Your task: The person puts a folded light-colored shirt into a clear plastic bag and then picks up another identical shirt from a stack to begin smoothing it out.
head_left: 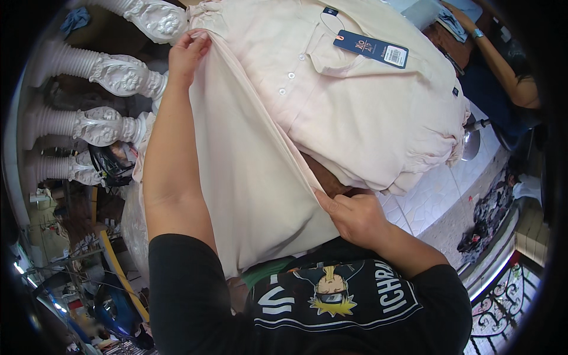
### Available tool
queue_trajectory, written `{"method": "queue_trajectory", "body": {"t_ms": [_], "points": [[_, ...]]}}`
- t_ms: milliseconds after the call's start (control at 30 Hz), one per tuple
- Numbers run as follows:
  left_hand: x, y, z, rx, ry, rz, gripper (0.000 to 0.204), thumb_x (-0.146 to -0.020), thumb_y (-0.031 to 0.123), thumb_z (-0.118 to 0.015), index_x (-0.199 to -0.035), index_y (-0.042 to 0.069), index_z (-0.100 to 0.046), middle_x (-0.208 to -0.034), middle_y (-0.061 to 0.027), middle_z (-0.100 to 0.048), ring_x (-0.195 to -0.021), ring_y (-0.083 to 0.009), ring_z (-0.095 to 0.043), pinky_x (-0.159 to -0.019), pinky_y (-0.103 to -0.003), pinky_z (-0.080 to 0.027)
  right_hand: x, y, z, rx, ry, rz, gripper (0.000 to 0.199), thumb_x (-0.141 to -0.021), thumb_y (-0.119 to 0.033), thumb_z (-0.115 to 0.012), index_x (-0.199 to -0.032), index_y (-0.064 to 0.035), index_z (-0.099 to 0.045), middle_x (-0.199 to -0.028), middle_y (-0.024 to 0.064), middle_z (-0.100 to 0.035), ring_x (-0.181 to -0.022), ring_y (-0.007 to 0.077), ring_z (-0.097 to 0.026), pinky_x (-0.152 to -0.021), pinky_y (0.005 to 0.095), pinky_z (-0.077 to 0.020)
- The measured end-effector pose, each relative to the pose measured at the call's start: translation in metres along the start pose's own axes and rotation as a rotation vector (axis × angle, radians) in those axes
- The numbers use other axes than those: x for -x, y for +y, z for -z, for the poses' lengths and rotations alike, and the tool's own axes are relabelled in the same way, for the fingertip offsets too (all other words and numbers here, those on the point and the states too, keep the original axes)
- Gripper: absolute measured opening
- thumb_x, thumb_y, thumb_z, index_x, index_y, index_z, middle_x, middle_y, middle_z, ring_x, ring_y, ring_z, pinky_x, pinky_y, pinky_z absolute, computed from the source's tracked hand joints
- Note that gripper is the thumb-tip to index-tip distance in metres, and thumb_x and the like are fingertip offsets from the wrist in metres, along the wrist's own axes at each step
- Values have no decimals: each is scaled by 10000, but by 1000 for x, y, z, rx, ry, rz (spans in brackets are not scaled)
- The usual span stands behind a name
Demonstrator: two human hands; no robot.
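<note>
A cream garment (pixel 248 165) is stretched between my two hands, its edge running in a straight slant from upper left to lower right. Up by the far left, my left hand (pixel 190 56) pinches one end of that edge. Lower down and to the right, my right hand (pixel 355 216) grips the other end in closed fingers. Just beyond lies a cream shirt (pixel 361 118) with buttons down its front, on top of similar folded cloth. A dark blue hang tag (pixel 373 48) rests near its collar. The lower part of the held garment drapes toward my body.
White carved balusters (pixel 127 74) stand in a row on the left. A co-worker's arm (pixel 497 62) reaches in at the upper right. Dark cloth scraps (pixel 488 216) lie on the floor at right. An ornate dark metal grille (pixel 503 310) is at the lower right.
</note>
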State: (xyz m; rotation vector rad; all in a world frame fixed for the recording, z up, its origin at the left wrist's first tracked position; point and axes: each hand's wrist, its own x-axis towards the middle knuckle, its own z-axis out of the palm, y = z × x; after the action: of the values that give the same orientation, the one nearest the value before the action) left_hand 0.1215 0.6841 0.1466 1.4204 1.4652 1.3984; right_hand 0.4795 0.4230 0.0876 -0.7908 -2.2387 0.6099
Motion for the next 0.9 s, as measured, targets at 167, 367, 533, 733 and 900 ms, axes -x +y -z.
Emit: {"method": "queue_trajectory", "body": {"t_ms": [167,367,533,733,900], "points": [[-2,-14,-1,40,0,-29,241,-822,136,-656,-1039,46,-600,-929,-40,-609,-854,-124,-590,-771,-240,-483,0,4,6,130,0,-33,555,-658,-13,-557,-1210,-77,-549,-638,43,-483,-444,198,-500,-403,315,-414],[11,-11,-25,-530,-20,-140,415,-803,180,-653,-1179,55,-529,-1183,-103,-537,-981,-211,-582,-830,-293,-453,9,13,-2,40,77,-281,412,-739,-24,-566,-1146,-88,-585,-778,106,-605,-622,268,-602,-537,349,-486],[70,25,2,-682,32,-318,425,-800,166,-645,-1191,63,-514,-1227,-152,-499,-1025,-262,-572,-862,-327,-450,0,5,13,-61,53,-433,258,-797,-57,-605,-1053,-52,-630,-804,160,-636,-643,281,-616,-593,325,-483],[257,26,60,-834,85,-278,347,-806,167,-631,-1132,71,-562,-1200,-122,-530,-1126,-269,-497,-946,-338,-392,-24,-17,20,128,111,-348,212,-789,-129,-628,-991,-69,-640,-871,118,-643,-659,257,-625,-617,356,-488],[374,-9,104,-898,357,25,385,-809,209,-626,-1171,104,-552,-1280,-118,-481,-1231,-292,-398,-1022,-402,-304,-103,-16,-3,314,160,-142,233,-805,-250,-618,-933,-56,-630,-840,108,-629,-684,250,-626,-611,361,-477]]}}
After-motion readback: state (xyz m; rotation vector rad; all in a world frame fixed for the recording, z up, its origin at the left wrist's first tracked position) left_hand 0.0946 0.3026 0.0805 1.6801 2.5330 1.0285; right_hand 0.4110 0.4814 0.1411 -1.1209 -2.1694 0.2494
